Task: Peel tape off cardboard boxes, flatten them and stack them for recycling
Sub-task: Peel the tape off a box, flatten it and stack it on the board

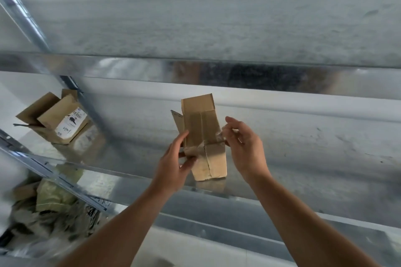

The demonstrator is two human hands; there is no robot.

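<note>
**Both hands up front, one gripping, one pinching**

Two bare arms come up from the bottom edge; the left forearm [130, 219] rises from the lower left and the right forearm [303, 219] from the lower right, both angling in toward the middle. The left hand [175, 162] grips the box [204, 123] at its lower left side; thumb stretched up along the edge, fingers curled round the front lower down. The right hand [243, 143] sits just right of the box and a bit higher than the left; fingers bent, fingertips pinching a bit of clear tape [217, 137] at the box's right edge. The hands are close together but not touching.
</note>
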